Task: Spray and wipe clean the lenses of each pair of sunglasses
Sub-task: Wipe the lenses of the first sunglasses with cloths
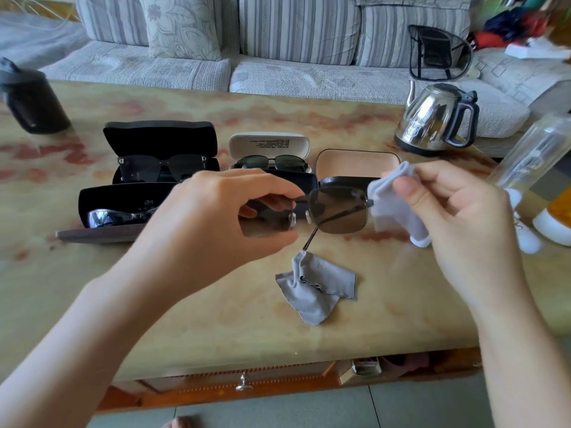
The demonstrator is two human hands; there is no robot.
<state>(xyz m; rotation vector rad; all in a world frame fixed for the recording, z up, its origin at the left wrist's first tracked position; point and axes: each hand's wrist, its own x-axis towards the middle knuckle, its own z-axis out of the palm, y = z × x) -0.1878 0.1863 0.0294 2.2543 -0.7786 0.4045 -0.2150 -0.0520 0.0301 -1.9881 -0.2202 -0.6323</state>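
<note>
One crumpled grey microfibre cloth (318, 288) sits on the near part of the beige marble-look table (200, 329), nobody touching it. Just above it both hands are up off the tabletop. The left hand (222, 211) has its thumb and curled fingers pinching one lens side of a pair of square dark-lensed metal-framed sunglasses (338, 210), with a temple arm hanging down toward that cloth. The right hand (454, 217) is pinching a bunched-up pale white cloth (391, 205) that sits right against the outer corner of the other lens. Behind the hands are the open cases. There's a black case (102, 199) with shiny wraparound sunglasses (117, 216) at the left and a black hard case (159, 135) with black D-logo sunglasses (160, 169) behind that. A white case (268, 145) with green-tinted sunglasses (272, 163) is in the middle and a tan-lined case (355, 163) is to the right. Further back: a stainless steel electric kettle (432, 118) on the right, a dark tumbler (34, 100) far left, and a grey striped sofa (296, 35) past the table.
</note>
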